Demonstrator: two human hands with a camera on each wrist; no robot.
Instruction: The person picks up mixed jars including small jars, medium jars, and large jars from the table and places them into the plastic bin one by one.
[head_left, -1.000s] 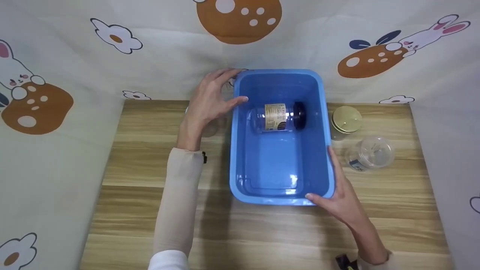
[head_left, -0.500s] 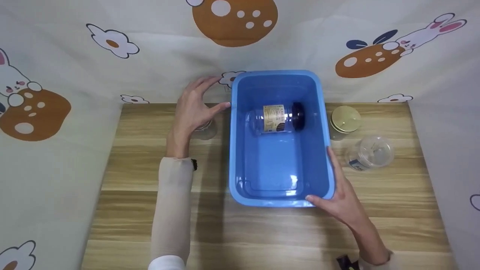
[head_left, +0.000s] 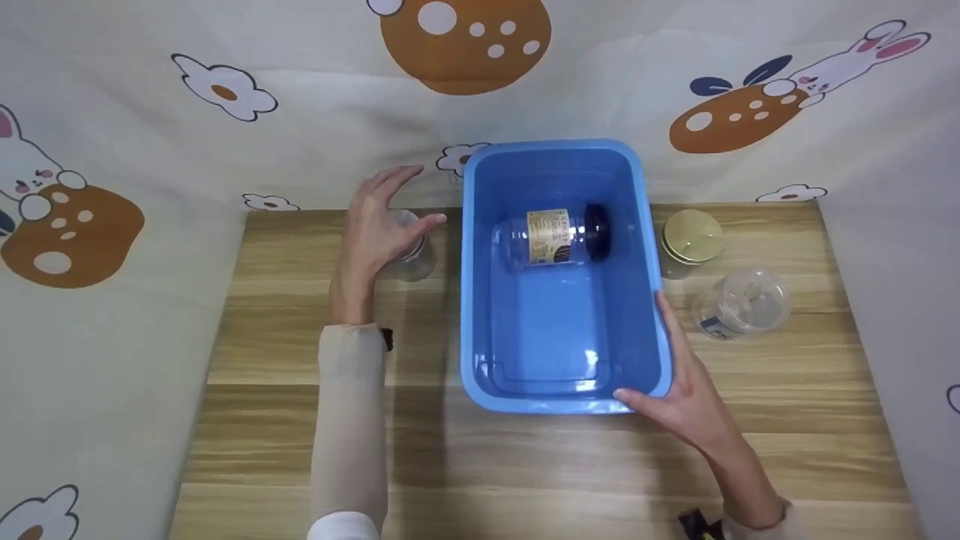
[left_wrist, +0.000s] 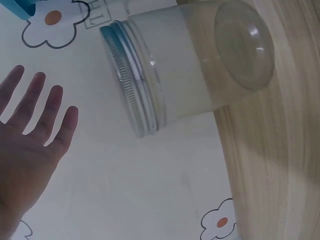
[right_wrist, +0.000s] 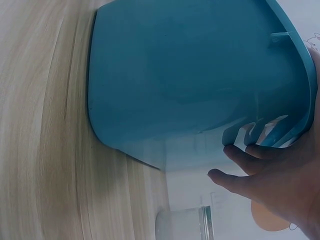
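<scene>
My left hand (head_left: pixel 371 236) is raised above a clear jar (head_left: pixel 417 264) left of the blue tub (head_left: pixel 466 300), fingers spread and holding nothing. In the left wrist view the jar (left_wrist: pixel 180 70) shows a ribbed metal lid, with a gap between it and the hand (left_wrist: pixel 30 135). My right hand (head_left: pixel 686 394) holds the tub's near right corner, thumb on the rim and fingers along the outer side. The right wrist view shows these fingers (right_wrist: pixel 245 182) against the tub wall (right_wrist: pixel 185 75). Inside the tub a clear jar with a label (head_left: pixel 550 236) and dark lid lies on its side.
Right of the tub stand a jar with a gold lid (head_left: pixel 694 238) and a clear plastic jar (head_left: pixel 750 304). A patterned cloth (head_left: pixel 322 142) rises behind and on both sides of the wooden table (head_left: pixel 285 427).
My left hand has let go of the tub's far left rim and moved left and slightly nearer, over the clear jar. The right hand stays on the tub's corner.
</scene>
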